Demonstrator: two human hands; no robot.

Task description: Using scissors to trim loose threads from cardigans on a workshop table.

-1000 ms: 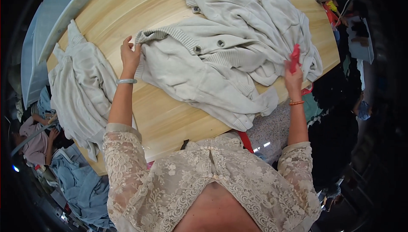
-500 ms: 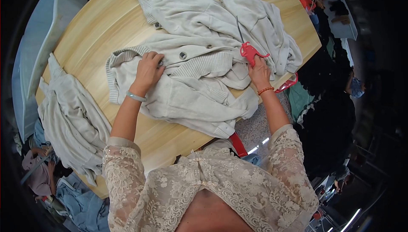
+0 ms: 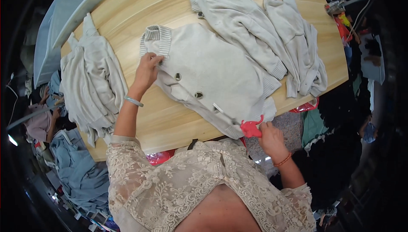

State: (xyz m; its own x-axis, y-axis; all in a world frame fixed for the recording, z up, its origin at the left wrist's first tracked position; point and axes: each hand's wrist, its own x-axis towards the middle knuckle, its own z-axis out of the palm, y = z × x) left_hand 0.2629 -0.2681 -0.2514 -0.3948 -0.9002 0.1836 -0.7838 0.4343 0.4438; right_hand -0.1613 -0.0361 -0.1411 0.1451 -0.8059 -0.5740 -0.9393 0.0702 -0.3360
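A cream knit cardigan [image 3: 221, 57] lies spread on the wooden table in front of me, its dark buttons along the edge nearest me. My left hand [image 3: 147, 71] is closed on that edge by the ribbed collar, fingers pinched on the knit. In my right hand [image 3: 272, 139] is a red air blow gun [image 3: 251, 127]. Its thin nozzle points up and left over the cardigan's near edge, slightly blurred. Whether the fingers of that hand also grip the knit is hidden.
Two more cream knit pieces [image 3: 238, 19] [image 3: 293, 36] lie at the far right of the table [image 3: 123, 23]. Another cream garment [image 3: 91, 79] lies bunched at the left. Pale plastic panels [image 3: 72, 23] stand beyond it. Blue clothes [image 3: 78, 172] and dark fabric [image 3: 340, 125] are piled beside the table.
The bunched cardigan is now opened out flat, its buttoned edge toward me. My right hand has come nearer with the blow gun, whose nozzle has swung left. My left hand stays by the collar.
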